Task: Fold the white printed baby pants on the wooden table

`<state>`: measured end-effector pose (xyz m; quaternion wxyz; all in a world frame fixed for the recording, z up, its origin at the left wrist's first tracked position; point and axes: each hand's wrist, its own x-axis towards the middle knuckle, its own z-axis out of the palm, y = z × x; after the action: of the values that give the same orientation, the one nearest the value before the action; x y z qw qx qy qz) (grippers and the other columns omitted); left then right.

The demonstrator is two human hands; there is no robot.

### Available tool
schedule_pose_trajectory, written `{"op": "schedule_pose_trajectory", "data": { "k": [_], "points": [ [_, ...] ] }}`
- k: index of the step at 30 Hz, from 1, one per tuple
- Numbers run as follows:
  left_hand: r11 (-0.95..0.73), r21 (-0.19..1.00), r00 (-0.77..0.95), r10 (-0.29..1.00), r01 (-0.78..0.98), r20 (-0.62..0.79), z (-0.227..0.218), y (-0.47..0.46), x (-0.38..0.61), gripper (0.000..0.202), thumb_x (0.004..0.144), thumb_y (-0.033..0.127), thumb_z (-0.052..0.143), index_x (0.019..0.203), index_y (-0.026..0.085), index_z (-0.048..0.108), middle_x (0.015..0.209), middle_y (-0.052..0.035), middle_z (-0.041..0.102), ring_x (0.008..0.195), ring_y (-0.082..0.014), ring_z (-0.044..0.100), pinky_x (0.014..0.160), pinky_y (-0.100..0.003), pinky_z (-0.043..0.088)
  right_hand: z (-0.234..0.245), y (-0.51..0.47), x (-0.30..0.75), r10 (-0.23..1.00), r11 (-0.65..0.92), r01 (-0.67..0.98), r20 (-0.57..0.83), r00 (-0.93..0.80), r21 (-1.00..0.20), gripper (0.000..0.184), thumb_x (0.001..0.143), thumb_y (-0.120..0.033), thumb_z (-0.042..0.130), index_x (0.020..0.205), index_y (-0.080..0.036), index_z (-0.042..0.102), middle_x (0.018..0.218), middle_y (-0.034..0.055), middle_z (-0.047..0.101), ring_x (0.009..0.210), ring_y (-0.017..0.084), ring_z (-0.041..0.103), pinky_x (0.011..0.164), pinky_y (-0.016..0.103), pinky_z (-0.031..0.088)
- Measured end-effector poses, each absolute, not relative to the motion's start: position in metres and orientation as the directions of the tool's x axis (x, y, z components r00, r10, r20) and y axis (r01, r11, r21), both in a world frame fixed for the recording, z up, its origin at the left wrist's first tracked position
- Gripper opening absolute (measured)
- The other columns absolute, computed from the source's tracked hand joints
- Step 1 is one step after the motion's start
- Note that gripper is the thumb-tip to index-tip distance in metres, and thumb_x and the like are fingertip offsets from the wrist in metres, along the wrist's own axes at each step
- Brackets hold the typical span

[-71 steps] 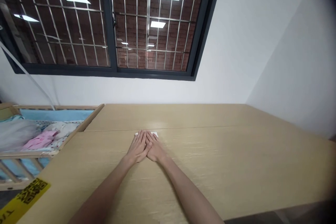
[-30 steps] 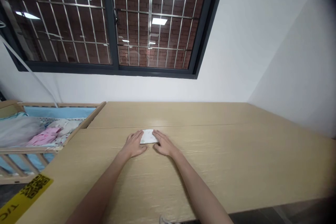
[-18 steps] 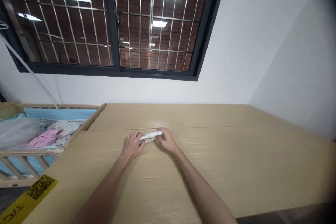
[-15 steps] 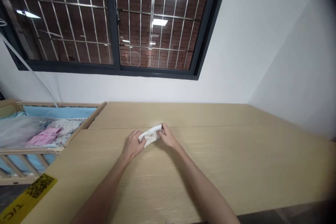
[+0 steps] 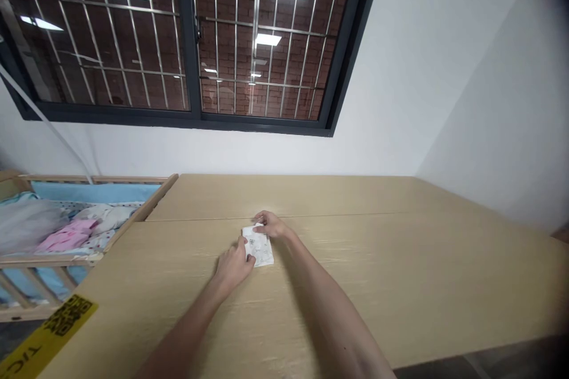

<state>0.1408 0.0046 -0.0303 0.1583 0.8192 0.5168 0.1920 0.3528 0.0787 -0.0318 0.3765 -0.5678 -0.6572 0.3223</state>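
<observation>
A small folded white cloth point(image 5: 259, 250) with faint dark line drawings lies on the light wooden tabletop point(image 5: 355, 272). My left hand point(image 5: 234, 263) is at its left side, with the index finger and thumb closed on that edge. At the top right corner, my right hand point(image 5: 270, 225) has its fingers curled over the cloth's upper edge. The right hand's fingers partly cover that corner. I cannot make out what kind of cloth item it is.
To the left stands a wooden crib point(image 5: 142, 210) with blue lining, holding a pink cloth point(image 5: 69, 235) and other bedding. A yellow label point(image 5: 48, 331) with a QR code is on the table's near left. Behind are a white wall point(image 5: 377, 100) and a barred window point(image 5: 195, 71).
The white cloth has gone from tilted between both hands to lying flatter and more upright in view. My left hand moved down and right; my right hand shifted slightly left onto the top edge.
</observation>
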Motion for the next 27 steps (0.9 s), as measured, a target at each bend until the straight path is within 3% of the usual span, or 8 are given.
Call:
{"op": "schedule_pose_trajectory", "data": {
  "k": [3,5,8,10,13,15,20,27],
  "points": [
    [-0.445,0.36,0.42,0.895,0.82,0.152,-0.025,-0.004,0.144,0.037,0.09,0.026,0.047,0.123,0.012,0.053,0.098,-0.0171,0.072,0.085,-0.0324,0.07,0.074,-0.039,0.049,-0.043,0.079,0.345,0.992,0.121,0.522,0.12,-0.035,-0.844,0.041,0.075,-0.027,0.075,0.111,-0.015,0.06,0.099,0.0092,0.068,0.086,0.023,0.067,0.075,0.038,0.058],
    [-0.49,0.309,0.455,0.872,0.815,0.183,-0.018,-0.016,0.147,0.035,0.094,0.028,0.041,0.12,0.011,0.057,0.098,-0.0184,0.071,0.091,-0.0345,0.069,0.08,-0.044,0.05,-0.042,0.075,0.342,0.984,0.155,0.561,0.181,-0.01,-0.813,0.046,0.081,-0.029,0.071,0.122,-0.016,0.057,0.116,0.0135,0.066,0.105,0.026,0.065,0.09,0.044,0.055],
    [-0.594,0.262,0.541,0.803,0.76,0.25,-0.015,-0.042,0.158,0.04,0.096,0.033,0.037,0.12,0.012,0.062,0.117,-0.0194,0.067,0.114,-0.0362,0.06,0.096,-0.048,0.047,-0.027,0.06,0.338,0.93,0.315,0.702,0.357,-0.093,-0.638,0.053,0.092,-0.035,0.061,0.141,-0.018,0.049,0.142,0.0169,0.054,0.133,0.028,0.05,0.112,0.049,0.04],
    [-0.646,0.22,0.587,0.759,0.731,0.28,-0.022,-0.06,0.168,0.051,0.095,0.036,0.04,0.131,0.006,0.059,0.136,-0.0231,0.058,0.128,-0.0398,0.05,0.107,-0.051,0.042,-0.014,0.043,0.333,0.891,0.419,0.759,0.387,-0.239,-0.498,0.054,0.1,-0.042,0.05,0.148,-0.018,0.045,0.152,0.016,0.046,0.142,0.028,0.041,0.119,0.049,0.031],
    [-0.662,0.164,0.607,0.742,0.732,0.285,-0.04,-0.081,0.18,0.071,0.093,0.043,0.045,0.143,-0.007,0.045,0.146,-0.032,0.046,0.136,-0.0482,0.04,0.113,-0.06,0.034,0.003,0.012,0.32,0.862,0.506,0.744,0.267,-0.43,-0.436,0.06,0.105,-0.051,0.037,0.157,-0.019,0.036,0.163,0.0117,0.032,0.151,0.026,0.027,0.125,0.046,0.021],
    [-0.651,0.157,0.603,0.753,0.743,0.265,-0.05,-0.087,0.184,0.075,0.093,0.048,0.046,0.141,-0.008,0.047,0.141,-0.0338,0.05,0.136,-0.0506,0.04,0.115,-0.063,0.031,0.008,-0.007,0.311,0.83,0.547,0.707,0.183,-0.527,-0.448,0.062,0.106,-0.054,0.032,0.16,-0.022,0.031,0.166,0.0077,0.023,0.153,0.025,0.02,0.126,0.046,0.016],
    [-0.71,0.198,0.674,0.704,0.676,0.223,-0.055,-0.086,0.182,0.055,0.098,0.049,0.037,0.133,0.016,0.065,0.134,-0.0207,0.062,0.132,-0.0455,0.048,0.113,-0.071,0.026,0.0,-0.03,0.299,0.743,0.584,0.622,0.034,-0.669,-0.523,0.058,0.106,-0.057,0.03,0.159,-0.034,0.027,0.166,-0.0024,0.021,0.155,0.021,0.014,0.128,0.042,0.011],
    [-0.662,0.096,0.63,0.74,0.743,0.234,-0.058,-0.085,0.183,0.078,0.095,0.059,0.037,0.14,-0.001,0.054,0.135,-0.0307,0.057,0.132,-0.0508,0.046,0.112,-0.067,0.031,-0.018,-0.001,0.312,0.799,0.544,0.706,0.021,-0.601,-0.453,0.066,0.102,-0.06,0.041,0.157,-0.024,0.037,0.163,0.0061,0.027,0.153,0.026,0.018,0.127,0.046,0.012]
  ]
}}
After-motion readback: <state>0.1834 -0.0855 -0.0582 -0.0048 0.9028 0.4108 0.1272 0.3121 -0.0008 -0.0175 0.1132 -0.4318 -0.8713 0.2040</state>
